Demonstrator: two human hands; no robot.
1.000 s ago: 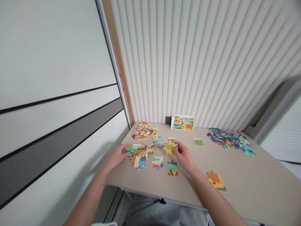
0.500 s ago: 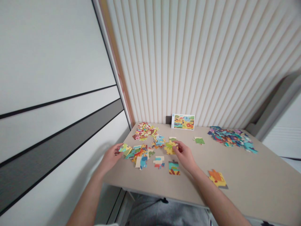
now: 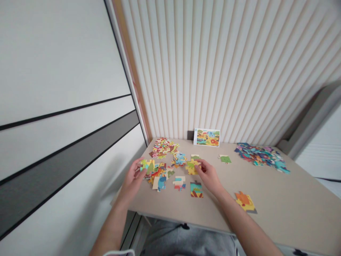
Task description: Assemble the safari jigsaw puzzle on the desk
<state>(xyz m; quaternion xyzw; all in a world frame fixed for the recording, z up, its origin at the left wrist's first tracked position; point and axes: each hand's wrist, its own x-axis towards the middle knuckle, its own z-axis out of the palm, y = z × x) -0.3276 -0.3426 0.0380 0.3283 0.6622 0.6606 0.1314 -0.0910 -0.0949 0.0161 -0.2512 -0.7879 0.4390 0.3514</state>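
My left hand [image 3: 135, 174] is closed on a green and yellow puzzle piece [image 3: 148, 166], raised over a pile of mixed pieces [image 3: 157, 173]. Between the thumb and fingers of my right hand [image 3: 207, 172] is a yellow puzzle piece with green on it [image 3: 191, 166]. Just behind it lies a piece with a green bush [image 3: 195, 156], partly covered. In front of the hands lie a blue animal piece [image 3: 160, 182], a cream, blue and red piece [image 3: 179, 182] and a teal piece with a green animal [image 3: 196, 190].
A picture card [image 3: 207, 137] leans against the pleated wall. Red and yellow pieces [image 3: 163, 147] heap at the back left, dark teal ones [image 3: 262, 155] at the back right. A green piece [image 3: 225, 159] and joined orange-yellow pieces [image 3: 245, 202] lie rightward. A white cabinet [image 3: 66, 149] borders the left.
My left hand has moved right and slightly up with its puzzle piece, which now faces me more. My right hand stays nearly in place with the yellow piece.
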